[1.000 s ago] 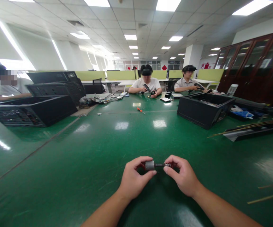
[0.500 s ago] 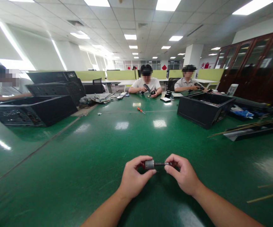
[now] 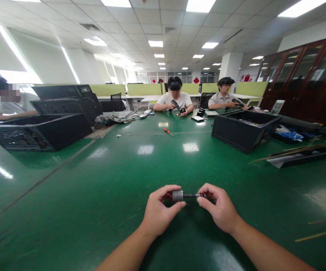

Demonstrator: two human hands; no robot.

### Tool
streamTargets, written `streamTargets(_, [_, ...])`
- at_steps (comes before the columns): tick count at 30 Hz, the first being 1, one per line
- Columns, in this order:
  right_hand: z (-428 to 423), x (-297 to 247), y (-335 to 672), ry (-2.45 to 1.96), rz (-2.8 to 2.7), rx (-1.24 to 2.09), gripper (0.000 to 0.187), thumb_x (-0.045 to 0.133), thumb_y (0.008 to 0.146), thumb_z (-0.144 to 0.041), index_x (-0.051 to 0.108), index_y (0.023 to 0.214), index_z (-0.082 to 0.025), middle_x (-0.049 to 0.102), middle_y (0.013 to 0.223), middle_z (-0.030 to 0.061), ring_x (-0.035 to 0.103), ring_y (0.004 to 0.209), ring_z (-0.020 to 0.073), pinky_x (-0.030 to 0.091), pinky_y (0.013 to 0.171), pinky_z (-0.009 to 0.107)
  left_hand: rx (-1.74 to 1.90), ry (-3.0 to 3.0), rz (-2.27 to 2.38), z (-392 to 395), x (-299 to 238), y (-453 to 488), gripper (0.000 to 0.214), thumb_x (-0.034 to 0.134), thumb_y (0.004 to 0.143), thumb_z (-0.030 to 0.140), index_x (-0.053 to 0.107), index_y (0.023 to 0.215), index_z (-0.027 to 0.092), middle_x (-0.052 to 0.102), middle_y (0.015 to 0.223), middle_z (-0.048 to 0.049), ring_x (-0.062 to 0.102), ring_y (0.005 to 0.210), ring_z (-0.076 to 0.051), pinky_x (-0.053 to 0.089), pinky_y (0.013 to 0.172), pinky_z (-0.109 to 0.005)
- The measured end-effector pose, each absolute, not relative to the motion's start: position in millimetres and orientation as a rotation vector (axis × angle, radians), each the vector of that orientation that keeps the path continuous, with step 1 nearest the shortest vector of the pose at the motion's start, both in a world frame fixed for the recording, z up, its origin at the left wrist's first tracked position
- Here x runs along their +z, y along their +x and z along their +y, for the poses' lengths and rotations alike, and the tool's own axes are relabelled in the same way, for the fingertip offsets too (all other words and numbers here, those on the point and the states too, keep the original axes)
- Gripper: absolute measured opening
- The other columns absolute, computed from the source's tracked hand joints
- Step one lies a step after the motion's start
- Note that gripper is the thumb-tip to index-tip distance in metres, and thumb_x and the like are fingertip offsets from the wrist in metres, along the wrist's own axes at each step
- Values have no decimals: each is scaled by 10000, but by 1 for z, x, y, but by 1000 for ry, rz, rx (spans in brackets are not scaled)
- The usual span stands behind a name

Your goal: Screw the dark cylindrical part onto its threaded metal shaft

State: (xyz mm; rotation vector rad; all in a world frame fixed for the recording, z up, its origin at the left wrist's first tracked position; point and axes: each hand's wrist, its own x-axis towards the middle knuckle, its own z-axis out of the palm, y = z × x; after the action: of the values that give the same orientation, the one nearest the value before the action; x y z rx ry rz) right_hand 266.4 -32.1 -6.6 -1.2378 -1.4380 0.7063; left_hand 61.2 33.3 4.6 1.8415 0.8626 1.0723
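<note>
Left hand (image 3: pixel 160 211): grey metal cylinder (image 3: pixel 177 195) held, half-curled.
Right hand (image 3: pixel 221 206): slim dark metal shaft (image 3: pixel 190 195) pinched.
Shaft: apparently steadied; firmness needed.

And there's an orange screwdriver (image 3: pixel 167 131) lying mid-frame on the green desk (image 3: pixel 117 169)! Over at middle left, a black computer case (image 3: pixel 69 132); middle right, a second dark case (image 3: pixel 232 134), open-topped. Brown cabinets (image 3: pixel 306 81) at upper right, ceiling lights (image 3: pixel 201 5) glowing up top!

On our green tabletop (image 3: pixel 95 188) we see an orange screwdriver (image 3: pixel 166 130) near frame centre, a black computer case (image 3: pixel 66 131) at left and a second case (image 3: pixel 233 133) at right.
</note>
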Motion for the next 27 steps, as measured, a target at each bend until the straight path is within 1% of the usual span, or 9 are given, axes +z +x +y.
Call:
streamTargets(17, [-34,-6,267,-1232,-1440,691,127,628,850,-280,633,790,-169,564,686,-10,520,666,150,402,644,264,1080,1820,853,34,6,62,321,815,685,217,729,993,192,752,919,-54,712,833,-226,562,779,-320])
streamTargets(27, [-33,-6,268,-1232,-1453,696,123,623,853,-277,629,798,-168,571,695,-5,528,670,154,408,645,265,1071,1818,859,34,8,61,325,808,684,223,724,995,181,752,931,-65,712,844,-234,568,794,-334])
